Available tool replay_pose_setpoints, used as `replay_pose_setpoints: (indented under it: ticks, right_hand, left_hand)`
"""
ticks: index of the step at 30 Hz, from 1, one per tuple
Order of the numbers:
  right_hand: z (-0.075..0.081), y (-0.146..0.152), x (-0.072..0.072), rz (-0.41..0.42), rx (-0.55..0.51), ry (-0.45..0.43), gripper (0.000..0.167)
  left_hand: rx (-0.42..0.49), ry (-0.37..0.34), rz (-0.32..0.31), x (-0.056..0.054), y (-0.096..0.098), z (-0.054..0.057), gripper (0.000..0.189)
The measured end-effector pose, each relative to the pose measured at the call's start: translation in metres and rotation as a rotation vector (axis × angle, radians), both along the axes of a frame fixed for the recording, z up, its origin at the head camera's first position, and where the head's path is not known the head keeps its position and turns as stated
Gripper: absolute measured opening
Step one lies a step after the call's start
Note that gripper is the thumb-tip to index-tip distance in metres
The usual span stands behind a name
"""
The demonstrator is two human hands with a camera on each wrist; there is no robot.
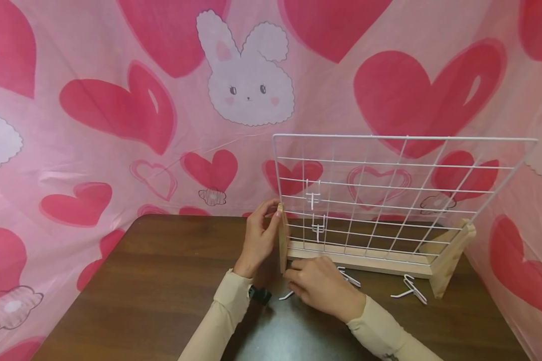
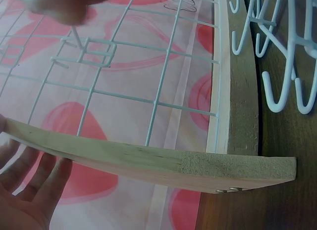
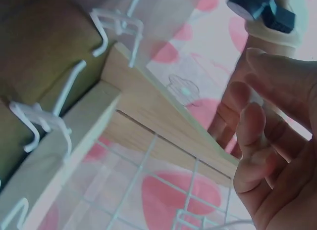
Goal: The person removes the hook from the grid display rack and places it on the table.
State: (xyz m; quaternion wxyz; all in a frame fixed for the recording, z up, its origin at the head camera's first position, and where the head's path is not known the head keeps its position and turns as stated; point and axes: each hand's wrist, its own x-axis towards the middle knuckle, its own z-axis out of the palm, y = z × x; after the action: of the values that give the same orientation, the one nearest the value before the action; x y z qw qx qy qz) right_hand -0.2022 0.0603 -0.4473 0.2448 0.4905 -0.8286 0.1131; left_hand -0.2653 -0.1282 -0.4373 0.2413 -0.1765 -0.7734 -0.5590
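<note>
My left hand (image 1: 258, 235) holds the upper end of the rack's wooden side panel (image 1: 283, 243), its thumb at the panel's edge and the other fingers along the outer face. White wire grid (image 1: 366, 200) stands tilted between two such panels. Two white hooks, an upper one (image 1: 313, 196) and a lower one (image 1: 318, 228), hang on the grid's left part. In front of the wooden base bar, my right hand (image 1: 320, 286) hovers with loosely bent fingers; the right wrist view shows nothing clearly held in these fingers (image 3: 252, 126).
Loose white hooks lie on the brown table (image 1: 131, 291) before the rack: a left one (image 1: 286, 296) partly under the right hand, a middle one (image 1: 350, 277) and a right one (image 1: 410, 291). A pink heart-patterned cloth (image 1: 95, 165) surrounds the table. The right wooden panel (image 1: 451, 260) bounds the rack.
</note>
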Motion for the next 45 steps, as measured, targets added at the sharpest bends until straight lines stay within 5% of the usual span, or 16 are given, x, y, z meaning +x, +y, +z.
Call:
replay_pose_setpoints:
  ticks: [15, 45]
  right_hand:
    - [0.028, 0.014, -0.006, 0.071, -0.323, 0.116, 0.013]
    - [0.063, 0.033, -0.021, -0.027, -0.562, 0.115, 0.017]
  left_hand:
    - [0.005, 0.001, 0.0, -0.001, 0.0, 0.0, 0.028]
    - [0.004, -0.041, 0.006, 0.002, 0.001, 0.002, 0.03]
